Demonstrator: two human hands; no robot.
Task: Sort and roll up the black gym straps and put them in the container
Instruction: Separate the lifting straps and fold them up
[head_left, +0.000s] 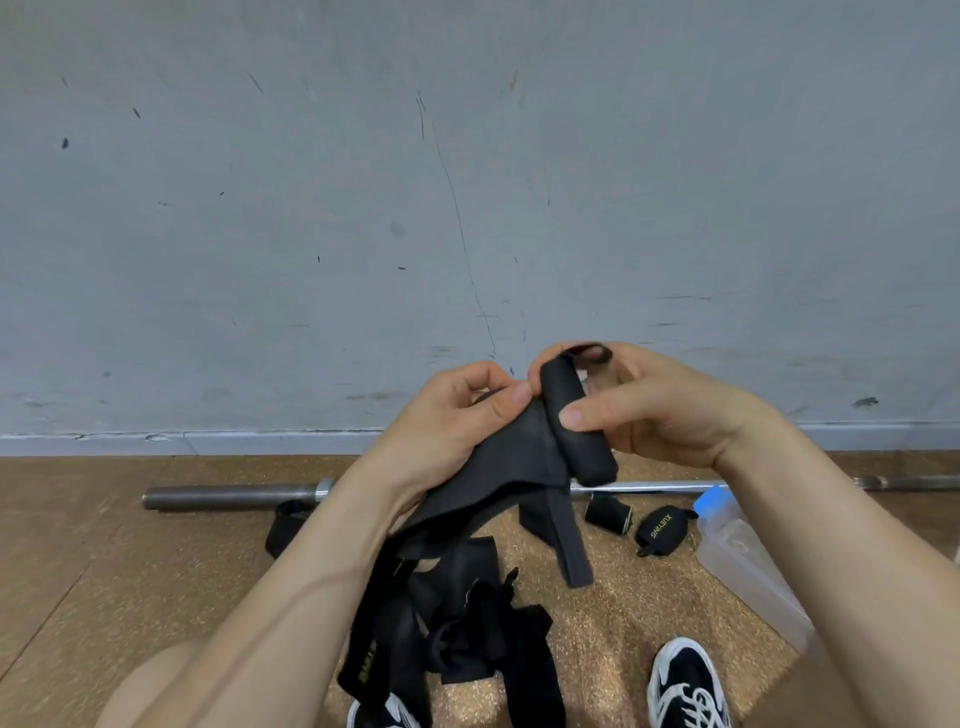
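Black strap (519, 462), held up in front of the barbell (234, 496), is mid-roll, with the right hand (660, 405) clamped round its rolled end and the left hand (457, 415) pinching the flat part; next, I judge, wind in the hanging tail, then reach the container (748, 561) just beside the barbell.

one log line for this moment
rolling strap | left hand pinches flat part | right hand grips rolled end | container on floor
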